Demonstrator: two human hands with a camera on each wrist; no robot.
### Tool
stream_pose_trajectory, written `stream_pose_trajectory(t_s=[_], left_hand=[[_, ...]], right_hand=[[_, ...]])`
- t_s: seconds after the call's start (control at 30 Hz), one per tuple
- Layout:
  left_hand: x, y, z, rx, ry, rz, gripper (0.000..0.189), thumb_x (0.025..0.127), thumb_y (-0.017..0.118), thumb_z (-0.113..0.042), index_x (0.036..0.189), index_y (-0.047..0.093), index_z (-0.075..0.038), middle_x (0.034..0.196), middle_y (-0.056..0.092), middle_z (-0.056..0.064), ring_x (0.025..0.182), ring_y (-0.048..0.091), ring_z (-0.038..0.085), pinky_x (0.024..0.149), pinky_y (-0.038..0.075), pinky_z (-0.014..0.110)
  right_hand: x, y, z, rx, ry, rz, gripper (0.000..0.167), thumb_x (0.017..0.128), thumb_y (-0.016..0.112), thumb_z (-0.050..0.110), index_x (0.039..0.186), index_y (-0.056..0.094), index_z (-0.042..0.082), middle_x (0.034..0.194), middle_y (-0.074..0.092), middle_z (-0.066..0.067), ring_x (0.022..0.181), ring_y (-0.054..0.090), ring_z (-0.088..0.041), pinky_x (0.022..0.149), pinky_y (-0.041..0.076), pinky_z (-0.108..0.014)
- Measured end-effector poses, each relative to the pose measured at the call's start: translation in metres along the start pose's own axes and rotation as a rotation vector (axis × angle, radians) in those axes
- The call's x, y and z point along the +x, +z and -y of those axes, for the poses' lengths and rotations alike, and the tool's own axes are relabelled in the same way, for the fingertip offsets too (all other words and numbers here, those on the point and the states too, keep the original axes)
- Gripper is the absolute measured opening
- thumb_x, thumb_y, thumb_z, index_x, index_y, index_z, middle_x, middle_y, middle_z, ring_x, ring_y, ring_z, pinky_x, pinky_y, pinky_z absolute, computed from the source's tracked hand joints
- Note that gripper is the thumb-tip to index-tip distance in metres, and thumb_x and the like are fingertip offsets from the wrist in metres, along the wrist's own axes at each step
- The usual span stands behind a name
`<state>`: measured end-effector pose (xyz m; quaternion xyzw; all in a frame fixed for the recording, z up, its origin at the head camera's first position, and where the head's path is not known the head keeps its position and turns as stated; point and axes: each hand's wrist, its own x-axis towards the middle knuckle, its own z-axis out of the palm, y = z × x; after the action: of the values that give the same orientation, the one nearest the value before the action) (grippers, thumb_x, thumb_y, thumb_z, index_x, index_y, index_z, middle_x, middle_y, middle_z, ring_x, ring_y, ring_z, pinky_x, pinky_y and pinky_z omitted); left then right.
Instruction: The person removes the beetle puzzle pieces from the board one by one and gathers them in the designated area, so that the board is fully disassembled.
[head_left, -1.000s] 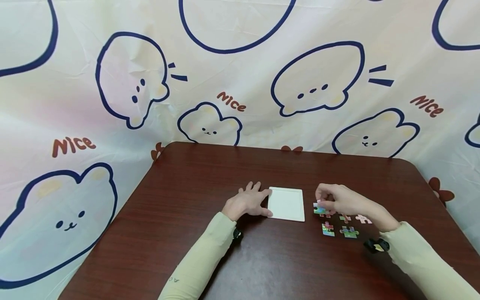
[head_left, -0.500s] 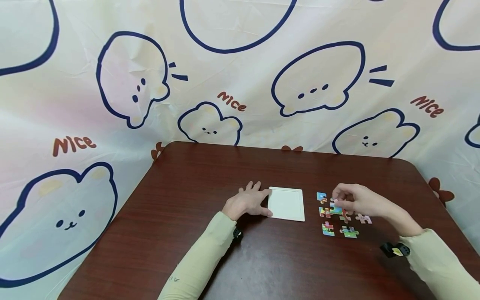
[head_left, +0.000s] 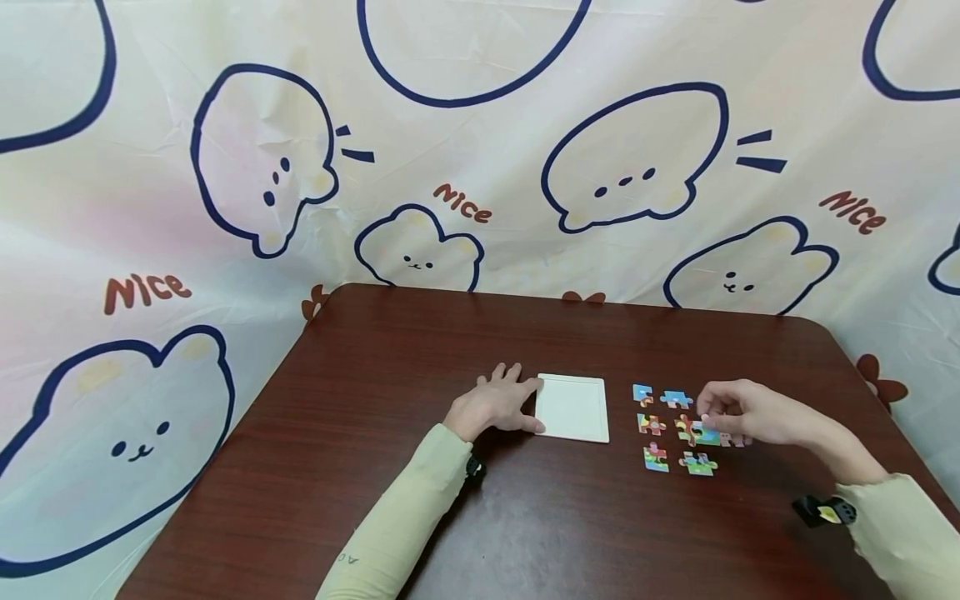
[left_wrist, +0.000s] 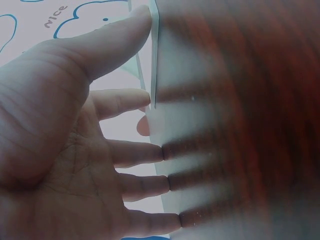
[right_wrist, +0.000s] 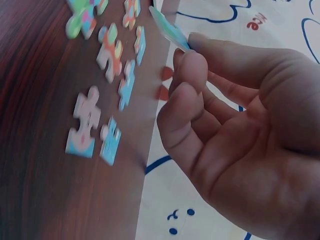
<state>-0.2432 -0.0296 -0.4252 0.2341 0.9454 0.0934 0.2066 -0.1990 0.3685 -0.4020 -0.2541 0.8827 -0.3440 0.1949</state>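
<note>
My left hand (head_left: 491,406) rests on the table with its fingers spread. Its thumb and index finger touch the left side of a square white puzzle tray (head_left: 573,408); in the left wrist view the fingers are straight and the tray's thin edge (left_wrist: 154,55) meets them. My right hand (head_left: 757,412) pinches a blue-green jigsaw puzzle piece (right_wrist: 170,30) between thumb and fingers, held over the loose pieces at the right. Under and beside this hand lie a pink puzzle piece (right_wrist: 85,122) and a blue-edged one (right_wrist: 110,142).
Several more jigsaw pieces lie in loose rows right of the tray, among them a blue one (head_left: 677,399), a red-and-green one (head_left: 655,457) and a green one (head_left: 698,464). The brown table (head_left: 420,358) ends at a cartoon-printed cloth (head_left: 510,258) behind.
My right hand has moved rightward, away from the tray, carrying the pinched puzzle piece across the others and uncovering those at the left and back. My left hand and the tray have stayed put.
</note>
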Motion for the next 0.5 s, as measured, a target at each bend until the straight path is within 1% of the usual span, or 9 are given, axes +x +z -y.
stream_pose_trajectory(t_s=[0.1, 0.2, 0.27, 0.43, 0.5], left_hand=[[-0.001, -0.001, 0.0, 0.0, -0.001, -0.002, 0.077, 0.089, 0.064, -0.055, 0.154, 0.032, -0.029, 0.165, 0.015, 0.015, 0.152, 0.01, 0.039, 0.117, 0.019, 0.062], [-0.001, -0.001, 0.0, -0.003, -0.004, -0.002, 0.077, 0.09, 0.064, -0.054, 0.154, 0.032, -0.029, 0.165, 0.015, 0.015, 0.152, 0.01, 0.039, 0.118, 0.019, 0.062], [-0.001, -0.001, 0.0, -0.004, -0.004, -0.003, 0.077, 0.09, 0.065, -0.054, 0.154, 0.032, -0.029, 0.165, 0.015, 0.015, 0.152, 0.01, 0.039, 0.118, 0.019, 0.062], [-0.001, -0.001, 0.0, 0.002, 0.001, -0.008, 0.077, 0.089, 0.065, -0.054, 0.154, 0.032, -0.028, 0.164, 0.016, 0.016, 0.152, 0.011, 0.04, 0.117, 0.02, 0.062], [-0.001, -0.001, 0.0, 0.002, 0.002, -0.007, 0.077, 0.089, 0.065, -0.055, 0.154, 0.032, -0.028, 0.164, 0.016, 0.015, 0.152, 0.011, 0.04, 0.117, 0.021, 0.062]], right_hand=[[-0.006, -0.003, -0.006, 0.007, -0.003, 0.014, 0.004, 0.097, 0.06, 0.015, 0.1, 0.059, 0.012, 0.071, 0.056, -0.011, 0.053, 0.055, -0.016, 0.047, 0.049, -0.029], [-0.01, -0.004, -0.011, 0.033, -0.003, 0.049, 0.003, 0.097, 0.059, 0.01, 0.099, 0.059, 0.013, 0.07, 0.055, -0.012, 0.053, 0.055, -0.018, 0.046, 0.048, -0.029], [-0.012, -0.004, -0.015, 0.049, 0.006, 0.076, 0.001, 0.097, 0.059, 0.011, 0.098, 0.059, 0.011, 0.07, 0.054, -0.012, 0.052, 0.055, -0.018, 0.045, 0.048, -0.029], [-0.018, -0.005, -0.02, 0.054, 0.094, 0.131, 0.011, 0.097, 0.061, 0.018, 0.097, 0.059, 0.008, 0.072, 0.056, -0.003, 0.052, 0.055, -0.015, 0.046, 0.049, -0.03], [-0.02, -0.005, -0.022, 0.049, 0.124, 0.147, 0.013, 0.097, 0.062, 0.02, 0.097, 0.059, 0.008, 0.073, 0.057, -0.001, 0.053, 0.055, -0.013, 0.046, 0.05, -0.031]])
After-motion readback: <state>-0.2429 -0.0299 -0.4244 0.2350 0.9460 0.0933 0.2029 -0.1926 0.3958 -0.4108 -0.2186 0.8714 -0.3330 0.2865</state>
